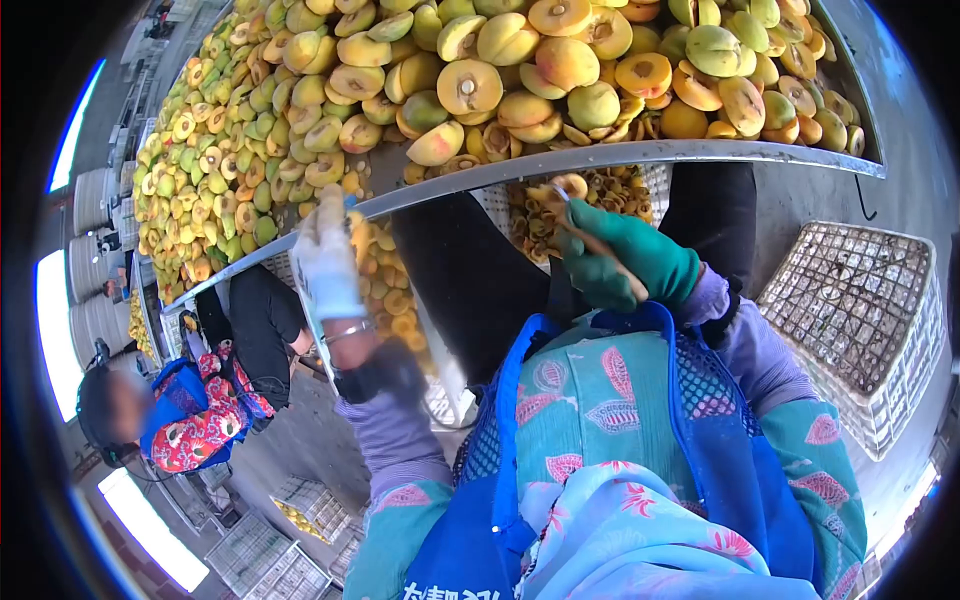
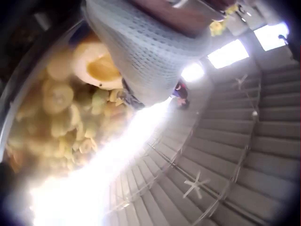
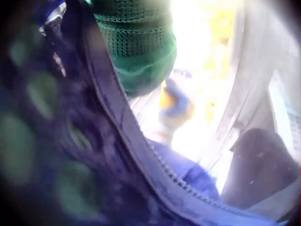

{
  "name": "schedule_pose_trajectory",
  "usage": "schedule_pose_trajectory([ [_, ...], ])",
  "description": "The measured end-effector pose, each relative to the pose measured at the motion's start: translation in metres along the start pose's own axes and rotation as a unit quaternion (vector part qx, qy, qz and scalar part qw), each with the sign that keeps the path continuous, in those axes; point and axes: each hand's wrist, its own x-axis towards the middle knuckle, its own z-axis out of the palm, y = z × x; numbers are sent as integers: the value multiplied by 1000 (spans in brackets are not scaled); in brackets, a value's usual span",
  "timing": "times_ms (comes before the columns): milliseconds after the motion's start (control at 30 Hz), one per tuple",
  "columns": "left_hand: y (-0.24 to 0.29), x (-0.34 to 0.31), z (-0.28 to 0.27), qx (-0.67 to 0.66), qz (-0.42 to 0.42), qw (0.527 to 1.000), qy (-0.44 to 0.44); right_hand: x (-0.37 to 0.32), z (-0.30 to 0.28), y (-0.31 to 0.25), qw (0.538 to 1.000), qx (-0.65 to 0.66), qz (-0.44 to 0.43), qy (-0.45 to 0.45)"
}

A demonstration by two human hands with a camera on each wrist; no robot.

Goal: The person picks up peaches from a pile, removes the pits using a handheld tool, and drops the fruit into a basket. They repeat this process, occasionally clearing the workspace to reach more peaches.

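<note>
My right hand, in a green knit glove, grips the wooden handle of a small pitting tool. Its metal end points up, with a cut piece of fruit at the tip. Blurred in the head view, my left hand wears a pale glove with blue fingers and is over the near metal rim of the table. The left wrist view shows it holding a peach half, hollow side showing. Heaped peach halves lie beyond the rim, some with stones in them.
The metal table rim runs across in front of me. Below it stand a crate of peach halves and a basket of fruit scraps. A white plastic crate is at the right. Another person sits at the left.
</note>
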Motion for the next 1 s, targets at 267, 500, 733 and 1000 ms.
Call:
schedule_pose_trajectory([
  [267, 45, 49, 87, 459, 2, 885, -80, -3, 34, -3, 912, -294, -157, 237],
  [500, 4, 30, 82, 189, 243, 951, 18, 55, 35, -17, 666, -544, -397, 321],
  [733, 12, 2, 77, -215, 303, 922, -112, 68, 49, -27, 573, -672, -387, 266],
  [1000, -2, 13, 102, -506, 14, 831, -232, 59, 45, -21, 588, -651, -364, 313],
])
